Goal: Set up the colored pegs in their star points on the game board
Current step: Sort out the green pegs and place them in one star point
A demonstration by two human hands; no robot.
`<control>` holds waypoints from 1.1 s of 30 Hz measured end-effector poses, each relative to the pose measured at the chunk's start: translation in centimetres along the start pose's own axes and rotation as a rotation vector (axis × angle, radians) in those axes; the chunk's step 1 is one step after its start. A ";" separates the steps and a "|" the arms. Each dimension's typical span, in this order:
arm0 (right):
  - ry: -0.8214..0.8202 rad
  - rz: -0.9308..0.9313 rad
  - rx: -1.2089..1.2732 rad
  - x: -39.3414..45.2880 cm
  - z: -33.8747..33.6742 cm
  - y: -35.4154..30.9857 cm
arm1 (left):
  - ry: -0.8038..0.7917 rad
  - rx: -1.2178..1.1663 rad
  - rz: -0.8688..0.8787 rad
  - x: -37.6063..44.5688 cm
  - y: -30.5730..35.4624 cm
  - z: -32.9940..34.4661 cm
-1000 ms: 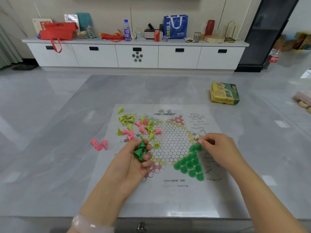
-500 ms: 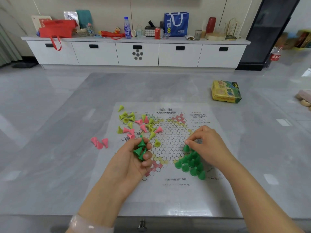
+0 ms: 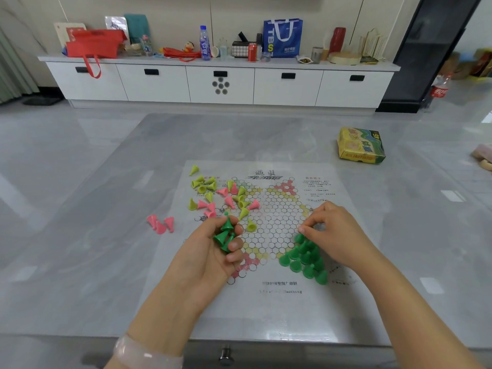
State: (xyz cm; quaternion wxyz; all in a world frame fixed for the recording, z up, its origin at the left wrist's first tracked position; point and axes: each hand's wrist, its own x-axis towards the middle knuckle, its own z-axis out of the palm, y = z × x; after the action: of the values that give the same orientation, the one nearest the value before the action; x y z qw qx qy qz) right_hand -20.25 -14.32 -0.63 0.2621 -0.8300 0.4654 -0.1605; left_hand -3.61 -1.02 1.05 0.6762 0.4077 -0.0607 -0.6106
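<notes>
Three pink pegs (image 3: 161, 225) noted lying loose on the table (image 3: 80, 235), well left of the game board (image 3: 269, 235) and apart from it. Counted roughly a dozen yellow pegs (image 3: 203, 183) and about seven more pink pegs (image 3: 229, 202) scattered, mostly tipped over, across the board's upper-left corner; exact tally not possible where overlapping. Left hand (image 3: 213, 251) found curled round about three spare green pegs (image 3: 225, 233), held above the board's left side. About ten green pegs (image 3: 306, 258) seen standing packed in the lower-right star point. Right hand (image 3: 327, 230) found at that cluster's top, fingertips pinched together; whether clamped on a peg could not be told.

Risks judged: heel of right hand close over standing greens, liable to topple the tight rows; loose hold on spares liable to drop one onto the board; stray pinks liable to be overlooked.
</notes>
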 end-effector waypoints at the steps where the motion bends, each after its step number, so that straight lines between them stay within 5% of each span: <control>1: 0.000 0.003 0.000 0.0 0.0 0.0 | 0.001 0.001 -0.001 0.0 0.0 0.0; 18: 0.075 -0.023 0.055 -0.2 -0.2 0.5 | -0.019 0.060 0.006 0.0 -0.5 0.2; 22: 0.185 -0.097 0.137 -0.6 -0.5 -0.5 | -0.028 0.288 0.084 0.0 -1.0 0.3; 27: -0.067 -0.243 0.416 -2.2 -0.6 -3.6 | 0.004 0.699 0.207 -0.2 -1.9 0.5; 33: -0.117 -0.246 0.517 -2.4 -0.3 -4.3 | 0.032 0.831 0.260 0.0 -2.1 0.5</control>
State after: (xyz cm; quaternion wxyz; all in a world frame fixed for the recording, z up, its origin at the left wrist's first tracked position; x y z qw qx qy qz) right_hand -18.72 -10.49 2.10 0.4699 -0.7938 0.2890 -0.2561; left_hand -5.57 -1.08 0.10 0.5269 0.6434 -0.3417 -0.4377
